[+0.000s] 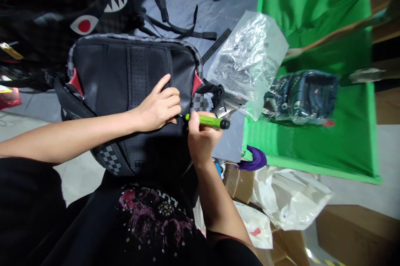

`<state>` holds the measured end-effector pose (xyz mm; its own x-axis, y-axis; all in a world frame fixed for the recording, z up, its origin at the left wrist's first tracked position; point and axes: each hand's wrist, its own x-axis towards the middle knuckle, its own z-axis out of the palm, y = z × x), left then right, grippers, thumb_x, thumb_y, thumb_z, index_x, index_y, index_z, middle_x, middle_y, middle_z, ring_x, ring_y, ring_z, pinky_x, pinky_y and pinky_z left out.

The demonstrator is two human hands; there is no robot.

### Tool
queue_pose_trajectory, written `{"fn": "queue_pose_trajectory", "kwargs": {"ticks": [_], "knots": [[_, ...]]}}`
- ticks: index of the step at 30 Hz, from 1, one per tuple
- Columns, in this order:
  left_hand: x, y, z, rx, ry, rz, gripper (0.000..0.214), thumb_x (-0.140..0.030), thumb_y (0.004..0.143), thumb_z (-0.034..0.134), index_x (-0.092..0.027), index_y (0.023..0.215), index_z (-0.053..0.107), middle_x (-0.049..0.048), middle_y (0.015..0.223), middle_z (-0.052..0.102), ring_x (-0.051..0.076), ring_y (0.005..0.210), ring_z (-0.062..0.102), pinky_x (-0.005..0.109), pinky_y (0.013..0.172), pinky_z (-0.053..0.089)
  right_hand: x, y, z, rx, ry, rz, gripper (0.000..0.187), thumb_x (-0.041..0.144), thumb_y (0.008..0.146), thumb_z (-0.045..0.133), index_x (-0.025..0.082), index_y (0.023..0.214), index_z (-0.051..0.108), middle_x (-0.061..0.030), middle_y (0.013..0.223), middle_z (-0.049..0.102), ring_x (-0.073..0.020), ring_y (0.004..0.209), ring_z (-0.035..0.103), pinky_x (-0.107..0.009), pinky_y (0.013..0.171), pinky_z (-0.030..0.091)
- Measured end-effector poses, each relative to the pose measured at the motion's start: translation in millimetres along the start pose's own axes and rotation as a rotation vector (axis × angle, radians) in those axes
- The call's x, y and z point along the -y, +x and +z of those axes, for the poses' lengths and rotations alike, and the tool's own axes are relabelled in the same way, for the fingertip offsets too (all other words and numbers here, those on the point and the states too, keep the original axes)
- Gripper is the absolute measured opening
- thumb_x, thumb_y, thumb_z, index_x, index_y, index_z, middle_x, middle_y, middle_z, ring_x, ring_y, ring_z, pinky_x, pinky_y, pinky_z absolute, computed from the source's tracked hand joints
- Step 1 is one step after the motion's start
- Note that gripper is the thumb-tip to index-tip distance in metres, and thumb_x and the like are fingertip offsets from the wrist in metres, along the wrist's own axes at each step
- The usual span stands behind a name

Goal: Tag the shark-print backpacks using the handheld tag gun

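Note:
A black backpack (150, 70) lies with its padded back panel up, edged in grey check with red corner pieces. My left hand (161, 105) rests palm down on it, its thumb and forefinger closed at the panel near the right side. My right hand (203, 137) grips a yellow-green marker pen (208, 121) with a dark end, held almost level. The pen's left end is close beside my left fingertips, at the backpack's surface. Whether the tip touches the fabric, I cannot tell.
Dark bags with a shark-face print (84, 24) are piled at the upper left. Clear plastic wrapping (250, 58) lies right of the backpack. Beyond it, a green bin (343, 145) holds a wrapped dark-blue pack (300, 97). White plastic bags (290, 195) and cardboard (359, 232) sit at lower right.

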<state>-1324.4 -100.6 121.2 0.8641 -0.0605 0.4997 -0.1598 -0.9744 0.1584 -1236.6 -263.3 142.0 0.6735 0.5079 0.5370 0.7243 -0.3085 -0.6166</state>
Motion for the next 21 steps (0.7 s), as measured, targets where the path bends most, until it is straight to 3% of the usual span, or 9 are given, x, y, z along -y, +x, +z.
{"fn": "queue_pose_trajectory", "kwargs": {"ticks": [9, 21], "knots": [[1.0, 0.6, 0.9, 0.064, 0.032, -0.028, 0.022, -0.031, 0.092, 0.051, -0.029, 0.105, 0.069, 0.0003, 0.09, 0.056, 0.02, 0.112, 0.052, 0.057, 0.122, 0.022, -2.3, 1.4, 0.7, 0.021, 0.007, 0.091, 0.027, 0.035, 0.093, 0.059, 0.018, 0.072, 0.06, 0.0009, 0.054, 0.058, -0.0121, 0.042, 0.054, -0.024, 0.044, 0.04], [0.8, 2.2, 2.2, 0.075, 0.086, -0.017, 0.024, -0.03, 0.092, 0.046, -0.025, 0.098, 0.068, -0.0009, 0.09, 0.054, 0.019, 0.114, 0.05, 0.055, 0.122, 0.019, -3.8, 2.1, -0.1, 0.047, -0.016, 0.09, 0.029, 0.035, 0.094, 0.057, 0.018, 0.071, 0.061, -0.0005, 0.06, 0.062, -0.0121, 0.047, 0.057, -0.024, 0.048, 0.043]]}}
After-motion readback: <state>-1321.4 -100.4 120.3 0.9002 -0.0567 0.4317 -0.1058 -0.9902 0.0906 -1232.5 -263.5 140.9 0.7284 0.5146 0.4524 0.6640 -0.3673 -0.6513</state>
